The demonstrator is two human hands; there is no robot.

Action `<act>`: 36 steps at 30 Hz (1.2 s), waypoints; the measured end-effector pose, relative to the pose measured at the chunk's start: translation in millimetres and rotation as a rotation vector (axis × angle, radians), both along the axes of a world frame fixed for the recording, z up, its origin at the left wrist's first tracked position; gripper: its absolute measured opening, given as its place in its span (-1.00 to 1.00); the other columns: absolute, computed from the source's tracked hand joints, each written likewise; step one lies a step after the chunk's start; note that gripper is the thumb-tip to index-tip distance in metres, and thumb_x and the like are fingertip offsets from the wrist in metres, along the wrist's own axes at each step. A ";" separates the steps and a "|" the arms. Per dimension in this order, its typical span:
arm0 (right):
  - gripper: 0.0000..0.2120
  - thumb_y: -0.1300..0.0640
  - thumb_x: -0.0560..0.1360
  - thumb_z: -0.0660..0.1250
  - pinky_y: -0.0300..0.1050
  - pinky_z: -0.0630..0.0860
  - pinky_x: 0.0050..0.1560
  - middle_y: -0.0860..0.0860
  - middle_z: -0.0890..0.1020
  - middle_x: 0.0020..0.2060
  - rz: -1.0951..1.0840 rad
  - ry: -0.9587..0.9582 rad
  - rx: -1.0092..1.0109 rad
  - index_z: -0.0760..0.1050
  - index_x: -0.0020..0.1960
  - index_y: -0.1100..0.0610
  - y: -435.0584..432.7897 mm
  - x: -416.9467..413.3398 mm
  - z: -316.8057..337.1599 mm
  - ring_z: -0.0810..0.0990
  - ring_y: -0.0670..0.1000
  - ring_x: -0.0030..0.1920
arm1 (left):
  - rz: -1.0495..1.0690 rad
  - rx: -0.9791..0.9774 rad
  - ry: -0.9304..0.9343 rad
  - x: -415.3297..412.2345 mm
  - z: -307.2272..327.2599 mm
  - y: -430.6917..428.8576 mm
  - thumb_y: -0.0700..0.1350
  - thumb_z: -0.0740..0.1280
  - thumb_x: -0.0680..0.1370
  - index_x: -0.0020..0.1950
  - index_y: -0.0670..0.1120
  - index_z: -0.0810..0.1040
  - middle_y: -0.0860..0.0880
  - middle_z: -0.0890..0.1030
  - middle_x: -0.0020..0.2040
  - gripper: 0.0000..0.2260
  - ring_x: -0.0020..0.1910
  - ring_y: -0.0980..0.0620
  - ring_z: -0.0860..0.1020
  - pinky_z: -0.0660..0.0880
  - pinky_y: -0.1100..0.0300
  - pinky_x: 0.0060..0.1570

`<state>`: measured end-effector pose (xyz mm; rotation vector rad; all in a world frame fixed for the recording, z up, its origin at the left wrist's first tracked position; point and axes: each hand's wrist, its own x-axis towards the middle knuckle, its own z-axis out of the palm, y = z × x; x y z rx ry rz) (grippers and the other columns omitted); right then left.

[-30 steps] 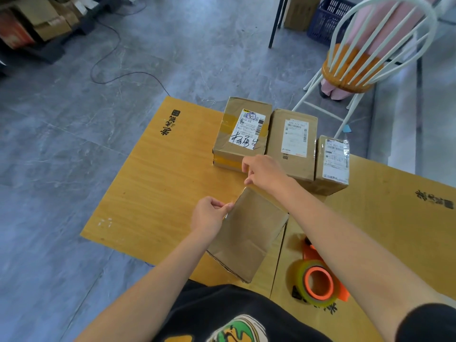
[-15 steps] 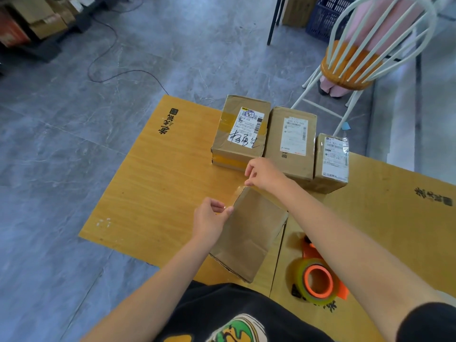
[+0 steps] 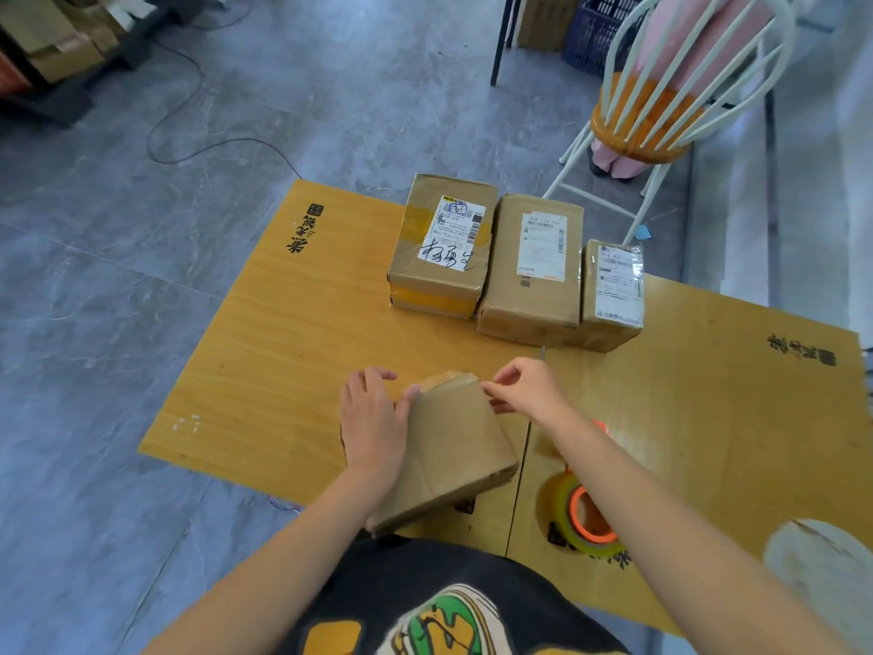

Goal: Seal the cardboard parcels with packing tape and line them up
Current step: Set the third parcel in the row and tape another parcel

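**Packing tabletop (image 3: 293, 371): plain parcel (image 3: 449, 446) held at its far corners**

At far left, a thin dark cable (image 3: 189, 148) loops across the grey floor (image 3: 118, 323), below cardboard boxes (image 3: 56, 44) stacked on a dark rack. The tabletop is made of two wood-grain boards that meet at a seam, each printed with black characters.

The left hand (image 3: 373, 427) lies with its palm along the plain parcel's left side. Its thumb is hooked onto the top face at the far left corner, and its fingers curve past that corner, gripping the box. The plain parcel, brown and unlabelled, sits at the centre just left of the seam. It points away from the person, and its near end reaches the tabletop's near edge. It looks tipped, though how much of it rests on the board cannot be told.

The right hand (image 3: 529, 390) pinches thumb and forefinger together at the parcel's far right corner, with its other fingers loosely curled. Whether tape lies between the fingertips cannot be told.

Three labelled parcels stand side by side along the far edge, well apart from the plain parcel. The handwritten-label parcel (image 3: 439, 257) is on the left, the middle parcel (image 3: 534, 271) is next to it, and the small glossy parcel (image 3: 611, 295) is on the right.

A tape roll (image 3: 586, 522) with an orange core lies on the right-hand board, partly hidden under the right forearm. Beyond, at upper right, a white spindle-back chair (image 3: 661, 111) stands on the floor near a blue crate (image 3: 595, 35).
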<state>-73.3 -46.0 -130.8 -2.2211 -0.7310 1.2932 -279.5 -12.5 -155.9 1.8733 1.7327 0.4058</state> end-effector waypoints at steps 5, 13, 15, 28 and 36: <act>-0.89 0.26 0.48 0.47 -0.14 0.66 -0.20 0.13 0.68 -0.17 -0.133 0.085 0.009 0.54 -0.12 0.24 -39.5 -19.2 -18.9 0.72 -0.01 -0.27 | -0.150 0.167 0.041 -2.6 -11.0 -0.1 0.07 0.31 0.58 0.16 -0.10 0.49 -0.05 0.50 0.10 -0.72 0.10 -0.07 0.45 0.43 0.04 0.10; -0.93 0.20 0.56 0.37 -0.27 0.57 -0.19 -0.02 0.66 -0.22 -0.176 -0.210 0.322 0.59 -0.10 0.10 -67.9 -33.0 -1.6 0.65 -0.06 -0.18 | -0.302 0.418 -0.138 -12.1 -21.0 -11.3 0.01 0.22 0.63 0.08 -0.04 0.56 0.00 0.56 0.02 -0.81 0.01 -0.03 0.46 0.27 0.09 0.09; -0.96 0.18 0.54 0.39 -0.33 0.50 -0.07 -0.08 0.63 -0.18 -0.015 -0.345 0.504 0.61 -0.07 0.08 -61.9 -38.8 4.3 0.59 -0.16 -0.12 | -0.353 0.420 -0.158 -14.3 -19.6 -19.4 0.02 0.24 0.62 0.09 -0.01 0.61 0.03 0.57 0.03 -0.81 0.03 0.00 0.46 0.28 0.05 0.10; -0.70 0.09 0.64 0.14 -0.16 0.37 0.08 0.01 0.56 -0.02 0.306 -0.620 0.658 0.60 0.17 0.16 -53.8 -91.8 -44.7 0.46 0.01 -0.01 | -0.403 0.268 -0.313 -12.9 -30.8 -26.0 -0.07 0.26 0.61 0.06 -0.11 0.62 0.04 0.55 -0.06 -0.82 -0.08 0.02 0.43 0.38 0.21 -0.03; -0.68 0.03 0.66 0.08 -0.17 0.25 0.14 -0.07 0.54 -0.10 0.257 -0.618 0.583 0.60 0.04 0.07 -51.7 -89.2 -50.7 0.49 -0.07 -0.04 | -0.422 0.197 -0.269 -12.4 -26.5 -26.0 -0.03 0.20 0.64 0.09 -0.08 0.63 0.03 0.60 -0.07 -0.76 -0.08 0.01 0.48 0.45 0.13 -0.07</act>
